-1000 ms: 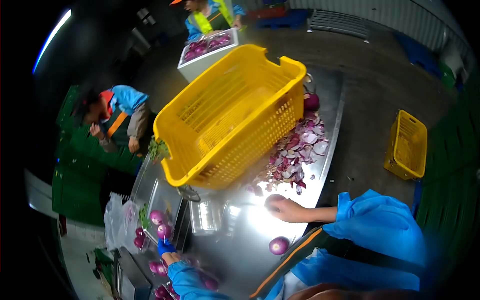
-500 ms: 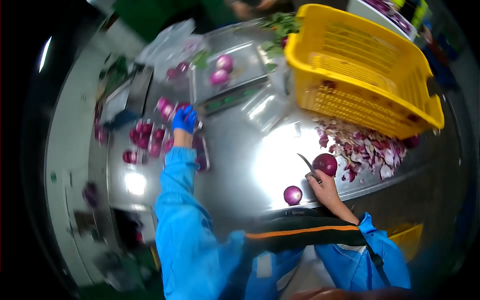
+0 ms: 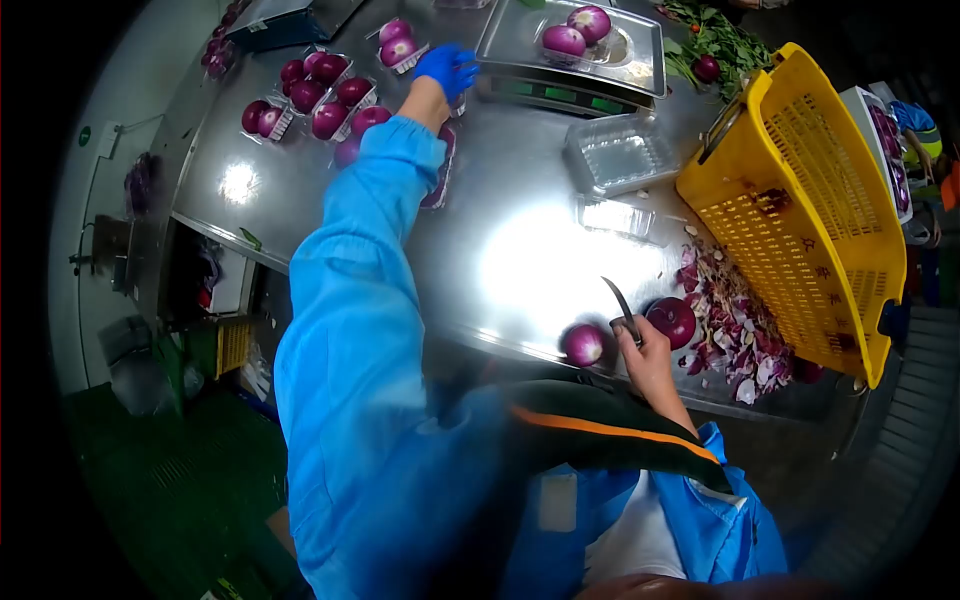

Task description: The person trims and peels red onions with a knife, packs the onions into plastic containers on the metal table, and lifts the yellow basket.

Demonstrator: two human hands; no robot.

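Note:
My left hand [image 3: 447,68], in a blue glove, reaches over the far side of the steel table. Its fingers are stretched out, beside a clear tray with two peeled red onions [image 3: 397,45]. Part of another tray is hidden under the hand. My right hand [image 3: 648,358], bare, grips a small knife [image 3: 625,312] with a curved blade pointing up and left. Just right of the knife sits a dark red onion [image 3: 671,322], close to the fingers. A peeled purple onion [image 3: 583,345] lies left of my right hand, near the table's front edge.
Several trays of onions [image 3: 325,90] stand at left. A scale [image 3: 570,60] bears two onions in a tray. Clear plastic containers [image 3: 622,155] lie mid-table. Onion skins [image 3: 740,335] pile beside a yellow basket [image 3: 800,220]; leafy greens [image 3: 725,45] are behind it.
My view has turned, so the table's contents sit differently in the picture. My left hand stays by the onion trays, its fingers now straighter. My right hand still holds the knife.

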